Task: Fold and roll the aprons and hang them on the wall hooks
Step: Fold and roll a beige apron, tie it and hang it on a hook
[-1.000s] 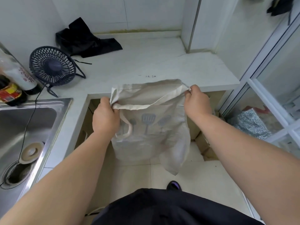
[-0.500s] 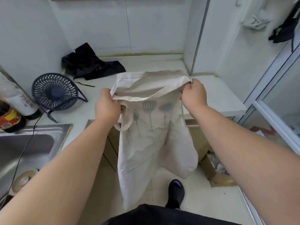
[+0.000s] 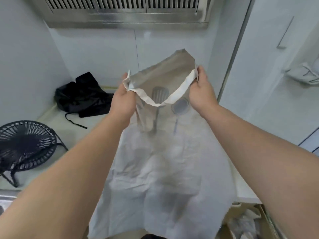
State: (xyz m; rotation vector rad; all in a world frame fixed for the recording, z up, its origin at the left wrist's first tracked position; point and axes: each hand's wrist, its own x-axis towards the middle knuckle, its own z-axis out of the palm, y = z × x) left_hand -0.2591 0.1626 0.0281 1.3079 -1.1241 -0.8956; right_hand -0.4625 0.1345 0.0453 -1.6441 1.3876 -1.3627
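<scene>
I hold a beige apron (image 3: 164, 169) printed with grey kitchen utensils up in front of me, above the counter. My left hand (image 3: 123, 99) pinches its top left corner and my right hand (image 3: 201, 90) pinches the top right corner; the neck strap sags between them. The apron hangs down full length and its top edge flips backward. A black apron (image 3: 81, 95) lies crumpled at the back left of the white counter (image 3: 96, 121). A rolled pale apron (image 3: 303, 75) hangs on the right wall.
A small black desk fan (image 3: 25, 145) stands on the counter at the left. A steel range hood (image 3: 124, 12) spans the top. The corner of a sink (image 3: 6, 200) shows at lower left. A cardboard box (image 3: 245, 221) with cloth sits on the floor at lower right.
Both hands have raised the beige apron from counter-edge height to well above the counter. The view has tilted up, so the range hood and the hanging apron are now in view.
</scene>
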